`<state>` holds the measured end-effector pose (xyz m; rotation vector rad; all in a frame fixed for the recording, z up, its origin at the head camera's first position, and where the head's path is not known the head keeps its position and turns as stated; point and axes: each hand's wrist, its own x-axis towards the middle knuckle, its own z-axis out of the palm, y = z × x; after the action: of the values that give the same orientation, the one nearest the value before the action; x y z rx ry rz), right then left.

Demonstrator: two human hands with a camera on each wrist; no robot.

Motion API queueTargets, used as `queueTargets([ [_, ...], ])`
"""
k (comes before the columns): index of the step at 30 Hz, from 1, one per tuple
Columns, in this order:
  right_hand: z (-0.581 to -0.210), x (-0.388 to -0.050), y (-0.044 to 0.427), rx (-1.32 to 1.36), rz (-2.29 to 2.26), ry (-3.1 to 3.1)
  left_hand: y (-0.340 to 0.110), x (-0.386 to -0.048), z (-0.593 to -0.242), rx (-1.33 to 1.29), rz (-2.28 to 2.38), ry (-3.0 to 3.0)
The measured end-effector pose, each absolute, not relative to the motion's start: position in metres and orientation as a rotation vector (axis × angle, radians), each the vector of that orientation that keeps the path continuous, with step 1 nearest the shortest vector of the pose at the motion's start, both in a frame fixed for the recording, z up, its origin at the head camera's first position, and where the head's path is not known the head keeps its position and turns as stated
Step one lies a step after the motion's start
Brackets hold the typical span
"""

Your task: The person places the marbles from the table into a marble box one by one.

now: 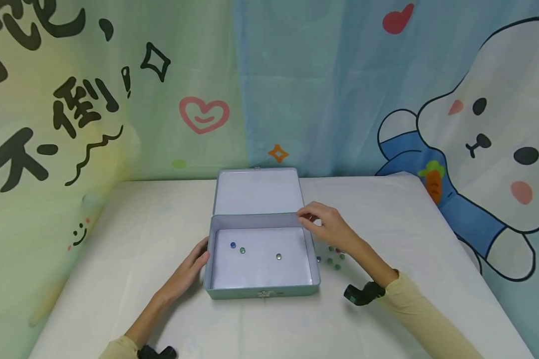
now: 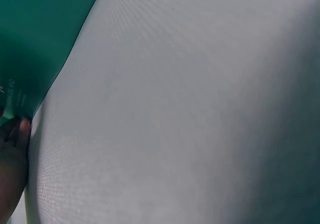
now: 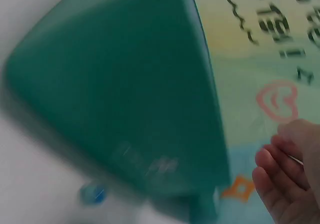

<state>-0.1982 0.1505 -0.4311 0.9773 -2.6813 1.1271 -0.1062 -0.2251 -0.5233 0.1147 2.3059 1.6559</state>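
Mid-frame, a smooth green rectangular box (image 1: 233,293) contains three shiny round beads (image 1: 242,250), the left hand (image 1: 187,271) resting unclenched against it, the right hand (image 1: 328,224) curved, its grip unclear.

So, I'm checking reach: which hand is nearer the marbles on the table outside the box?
Right. The right hand is by the box's right rim, close to the marbles. The left hand touches the box's left side, across from them.
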Motion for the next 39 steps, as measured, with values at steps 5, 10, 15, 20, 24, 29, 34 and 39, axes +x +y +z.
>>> queueTargets([
  [5, -0.458, -0.187, 0.193, 0.570, 1.153, -2.710, -0.225, -0.106, -0.523, 0.122, 1.664, 2.305],
  [10, -0.490, -0.173, 0.228, 0.329, 1.117, -2.725, -0.225, -0.106, -0.523, 0.134, 1.674, 2.301],
  [15, -0.518, -0.158, 0.248, 0.290, 1.051, -2.774, -0.226, -0.106, -0.523, 0.129, 1.670, 2.305],
  [20, -0.529, -0.155, 0.254, 0.384, 1.045, -2.769, -0.226, -0.105, -0.522, 0.115, 1.667, 2.308],
  [24, -0.528, -0.157, 0.253, 0.506, 0.973, -2.788, -0.226, -0.105, -0.522, 0.113, 1.666, 2.306],
  [29, -0.525, -0.159, 0.252, 0.565, 0.926, -2.823, -0.226, -0.106, -0.522, 0.125, 1.674, 2.308],
  [34, -0.527, -0.160, 0.252, 0.580, 0.921, -2.813, -0.226, -0.106, -0.523, 0.136, 1.677, 2.305],
  [39, -0.530, -0.159, 0.252, 0.577, 0.926, -2.790, -0.226, -0.106, -0.523, 0.151, 1.682, 2.310],
])
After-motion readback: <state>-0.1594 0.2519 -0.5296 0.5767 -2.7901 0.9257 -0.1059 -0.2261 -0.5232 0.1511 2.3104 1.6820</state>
